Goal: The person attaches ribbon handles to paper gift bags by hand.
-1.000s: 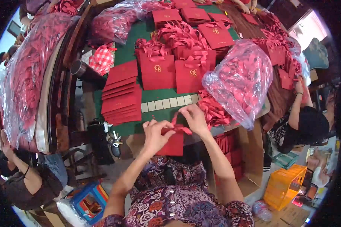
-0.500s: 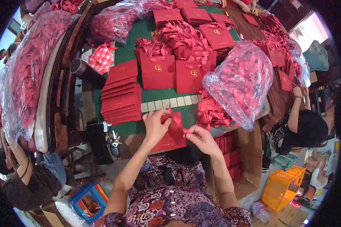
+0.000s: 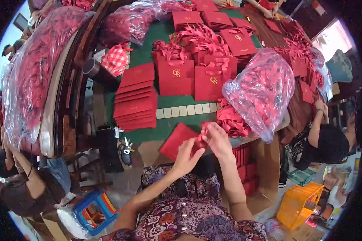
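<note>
Flat red paper bag (image 3: 177,140), just below centre, at the table's near edge, held by both hands.
Stack of flat red bags (image 3: 136,98), at 10 o'clock from it, fanned on green felt.
Standing red gift bags (image 3: 175,76) and (image 3: 210,82) with gold emblems and ribbon handles, 12 o'clock.
Clear plastic sack (image 3: 263,90) of red pieces, 2 o'clock.
Further flat red bags (image 3: 188,18), far 12 o'clock.
Long clear sack (image 3: 28,76) of red goods, 9 o'clock.
Open brown carton (image 3: 265,168), 4 o'clock.

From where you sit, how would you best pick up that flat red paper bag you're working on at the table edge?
Probably by the flat red bag's near corner, coming from below: it overhangs the table edge toward you, so thumb and fingers can pinch it there.
</note>
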### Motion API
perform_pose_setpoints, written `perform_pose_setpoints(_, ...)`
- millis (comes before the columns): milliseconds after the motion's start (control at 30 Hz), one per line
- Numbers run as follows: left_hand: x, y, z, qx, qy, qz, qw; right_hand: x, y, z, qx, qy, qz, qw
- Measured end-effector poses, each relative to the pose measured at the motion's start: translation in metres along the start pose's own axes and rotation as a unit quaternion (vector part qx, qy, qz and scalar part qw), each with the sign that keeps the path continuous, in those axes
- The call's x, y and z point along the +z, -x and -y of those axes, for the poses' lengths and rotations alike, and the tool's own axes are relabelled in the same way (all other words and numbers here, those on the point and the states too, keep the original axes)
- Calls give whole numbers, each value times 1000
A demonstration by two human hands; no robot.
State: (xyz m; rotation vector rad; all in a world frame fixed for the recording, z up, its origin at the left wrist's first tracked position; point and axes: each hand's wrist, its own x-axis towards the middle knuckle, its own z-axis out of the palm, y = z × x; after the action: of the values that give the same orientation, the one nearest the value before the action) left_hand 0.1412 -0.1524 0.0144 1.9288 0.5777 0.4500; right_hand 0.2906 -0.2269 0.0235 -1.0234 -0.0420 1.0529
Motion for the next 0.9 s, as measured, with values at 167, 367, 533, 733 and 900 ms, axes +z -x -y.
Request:
perform_pose_setpoints(167,17,6,9,-64,177,38,981,7,-7,-1,-17,-21,-14,1000)
perform_pose_setpoints(367,-21,18,35,-132,113,61,983,-9,-10,-5,-102,169,-50,979)
perform_pose_setpoints(533,-61,1,37,-31,-38,25,998,11,24,-6,-262,507,-206,795)
perform_pose_setpoints(733,-63,-18,31,-104,71,116,985,33,32,-13,-339,587,178,713)
perform_pose_setpoints(900,-73,-26,28,-208,163,156,952,33,27,-20,-282,531,180,778)
